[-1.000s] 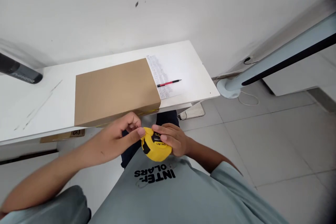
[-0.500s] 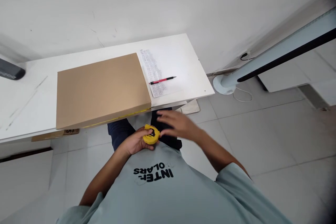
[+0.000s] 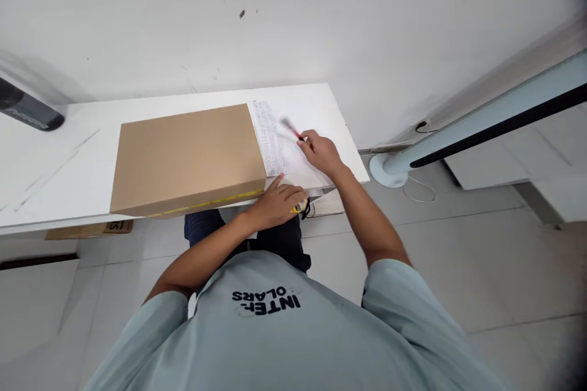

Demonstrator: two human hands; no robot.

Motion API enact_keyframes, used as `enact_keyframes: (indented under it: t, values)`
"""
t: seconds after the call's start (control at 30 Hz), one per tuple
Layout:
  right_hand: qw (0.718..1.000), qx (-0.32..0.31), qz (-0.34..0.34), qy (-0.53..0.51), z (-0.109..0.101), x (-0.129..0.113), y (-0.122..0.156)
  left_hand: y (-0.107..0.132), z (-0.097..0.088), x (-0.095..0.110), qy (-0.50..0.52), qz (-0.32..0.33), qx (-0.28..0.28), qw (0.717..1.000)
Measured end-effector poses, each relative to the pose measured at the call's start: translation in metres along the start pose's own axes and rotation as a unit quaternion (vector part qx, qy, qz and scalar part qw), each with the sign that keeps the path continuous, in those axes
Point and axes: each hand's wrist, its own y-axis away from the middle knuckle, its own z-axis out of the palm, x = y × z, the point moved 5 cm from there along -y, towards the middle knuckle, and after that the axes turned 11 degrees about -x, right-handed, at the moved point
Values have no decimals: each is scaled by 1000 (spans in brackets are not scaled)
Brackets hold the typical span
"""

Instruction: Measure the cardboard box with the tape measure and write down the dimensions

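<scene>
Above the paper on the desk, my right grip had closed on the pen that had lain there — work seemingly turned from the tape measure, clasped in my left grip by the front edge.

Table: white top with grey streaks at the left, spanning from the left edge to right of centre.
Cardboard box: left of centre, flat, along the near edge.
Written sheet: just right of the box, its handwriting too small to read.
Dark cylinder: upper left, pale lettering.
</scene>
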Motion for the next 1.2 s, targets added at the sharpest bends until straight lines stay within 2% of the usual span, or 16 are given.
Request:
enact_keyframes:
  t: [0.07,0.1,0.27,0.37,0.5,0.57,0.63,0.7,0.77,0.83,0.9,0.93,1.0,1.07,1.2]
  values:
    - [994,57,6,-96,3,-1,7,-6,-1,-13,-9,-4,17,1000]
    - [990,65,3,-125,6,-2,10,-8,-1,-18,-6,-8,24,1000]
    - [967,35,-8,-254,30,-7,12,-9,15,-30,-6,-1,36,999]
    - [965,44,-7,-257,32,-5,14,-8,21,-31,-12,3,52,999]
    - [969,44,-14,-241,31,-4,18,-5,14,-36,-7,5,97,995]
    - [971,40,-15,-234,31,-4,19,-2,19,-37,-15,17,109,994]
    - [971,48,1,-235,33,-2,19,3,41,-39,-12,34,100,994]
    - [971,71,19,-228,34,4,20,8,81,-46,40,24,74,996]
    - [979,99,-15,-179,32,8,20,15,128,-63,137,-69,76,985]
    - [980,95,-31,-174,33,17,18,25,169,-85,214,-210,113,947]
    - [979,94,-37,-175,32,20,18,33,195,-102,244,-309,153,907]
    - [979,95,-41,-177,30,19,18,35,199,-109,246,-333,168,895]
    - [976,103,-51,-183,24,11,21,37,194,-120,242,-352,190,884]
    - [976,110,-48,-183,18,3,22,40,175,-130,226,-358,206,882]
    - [982,103,-24,-154,14,1,20,45,137,-156,150,-344,188,908]
